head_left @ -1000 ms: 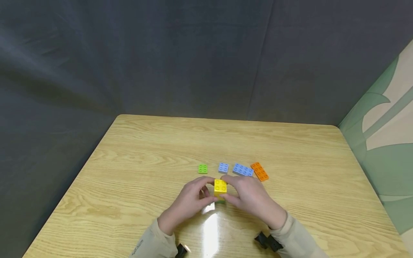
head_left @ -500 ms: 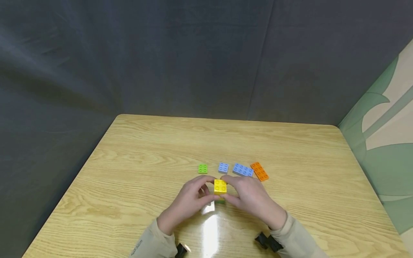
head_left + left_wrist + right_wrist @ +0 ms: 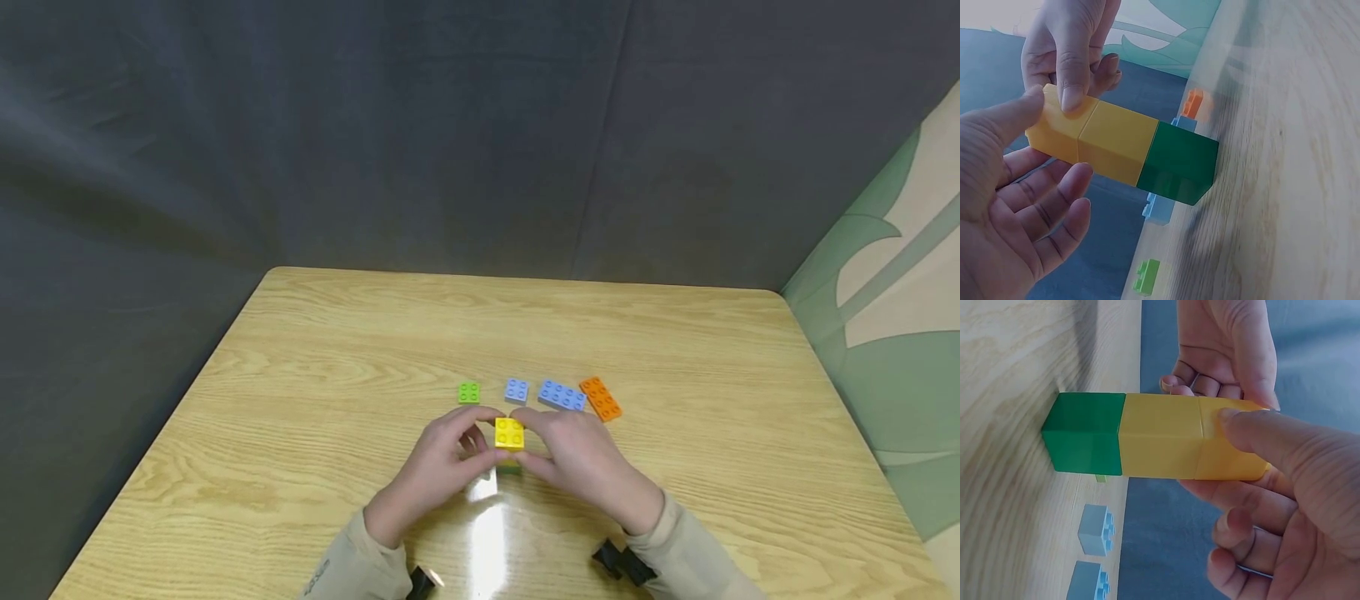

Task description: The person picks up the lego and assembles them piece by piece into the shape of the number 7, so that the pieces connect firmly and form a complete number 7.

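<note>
A stack of three toy building bricks stands upright on the table in front of the person. At its bottom is a dark green brick (image 3: 1180, 161), with one yellow brick (image 3: 1160, 435) directly on it and a second yellow brick (image 3: 509, 433) on top, studs up. From the left side, the left hand (image 3: 448, 454) pinches the top yellow brick between thumb and fingers. Opposite it, the right hand (image 3: 581, 454) pinches the same brick, its thumb (image 3: 1266, 434) lying against one face. The bricks' faces line up, and thin seams show between them.
Behind the stack lie a light green brick (image 3: 468, 392), a small blue brick (image 3: 516, 390), a longer blue brick (image 3: 562, 395) and an orange brick (image 3: 600, 398). They rest on a wooden table (image 3: 300, 375). Dark cloth (image 3: 450, 142) hangs beyond its far edge.
Both hands keep their grip on the top yellow brick. The left thumb has shifted slightly up across its front, and the head view has drifted a little.
</note>
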{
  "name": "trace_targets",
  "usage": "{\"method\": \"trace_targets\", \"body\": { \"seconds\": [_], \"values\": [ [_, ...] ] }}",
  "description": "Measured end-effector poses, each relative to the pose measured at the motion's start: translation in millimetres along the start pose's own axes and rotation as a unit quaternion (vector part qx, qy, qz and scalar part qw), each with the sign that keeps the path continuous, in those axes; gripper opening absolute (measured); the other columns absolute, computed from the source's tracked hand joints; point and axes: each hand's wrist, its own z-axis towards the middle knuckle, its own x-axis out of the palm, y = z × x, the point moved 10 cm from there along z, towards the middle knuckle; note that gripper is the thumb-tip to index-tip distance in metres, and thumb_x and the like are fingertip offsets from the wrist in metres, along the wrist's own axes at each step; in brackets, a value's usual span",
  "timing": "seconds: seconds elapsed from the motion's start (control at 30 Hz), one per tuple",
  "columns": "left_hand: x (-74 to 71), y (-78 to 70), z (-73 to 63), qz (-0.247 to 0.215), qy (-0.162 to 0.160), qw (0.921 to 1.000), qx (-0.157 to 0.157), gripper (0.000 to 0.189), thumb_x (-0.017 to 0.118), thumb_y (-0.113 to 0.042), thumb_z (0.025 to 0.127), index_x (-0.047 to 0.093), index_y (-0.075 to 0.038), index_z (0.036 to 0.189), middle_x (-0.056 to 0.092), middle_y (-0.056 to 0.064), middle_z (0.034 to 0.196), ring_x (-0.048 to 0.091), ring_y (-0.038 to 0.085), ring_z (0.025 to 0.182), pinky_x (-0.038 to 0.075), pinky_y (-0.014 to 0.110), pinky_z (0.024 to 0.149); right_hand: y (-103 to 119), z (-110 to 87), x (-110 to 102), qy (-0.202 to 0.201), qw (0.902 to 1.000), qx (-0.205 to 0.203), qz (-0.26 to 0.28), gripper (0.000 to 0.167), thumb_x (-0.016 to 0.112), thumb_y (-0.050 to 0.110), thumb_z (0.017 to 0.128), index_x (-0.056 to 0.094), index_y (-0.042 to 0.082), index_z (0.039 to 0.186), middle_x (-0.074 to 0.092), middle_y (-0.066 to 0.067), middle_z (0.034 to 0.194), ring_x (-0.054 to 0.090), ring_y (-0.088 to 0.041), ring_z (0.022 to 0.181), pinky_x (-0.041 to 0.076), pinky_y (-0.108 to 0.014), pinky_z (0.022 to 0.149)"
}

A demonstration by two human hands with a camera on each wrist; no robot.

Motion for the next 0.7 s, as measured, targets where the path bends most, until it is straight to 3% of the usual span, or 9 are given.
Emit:
{"method": "trace_targets", "body": {
  "seconds": [0.23, 0.7],
  "values": [
    [-1.5, -4.4, -0.2, -0.002, -0.007, 0.9997, 0.025, 0.036, 0.072, -0.028, 0.088, 0.062, -0.014, 0.120, 0.065, -0.003, 0.101, 0.059, 0.007, 0.077, 0.055, 0.024, 0.069, 3.3, -0.8, -1.5, -0.010, 0.9999, -0.005, -0.010, 0.040, 0.081, 0.029, 0.080, 0.068, 0.008, 0.111, 0.069, 0.000, 0.076, 0.043, -0.001, 0.053, 0.035, -0.015, 0.044],
    [-0.5, -4.8, 0.1, 0.013, -0.006, 0.9998, 0.014, 0.036, 0.070, -0.032, 0.089, 0.062, -0.015, 0.121, 0.065, -0.006, 0.103, 0.058, 0.006, 0.078, 0.054, 0.025, 0.070, 0.9, -3.2, 0.2, -0.006, 0.9998, -0.007, 0.016, 0.043, 0.079, 0.027, 0.082, 0.065, 0.006, 0.116, 0.073, -0.005, 0.096, 0.065, -0.013, 0.069, 0.052, -0.023, 0.060]
  ]
}}
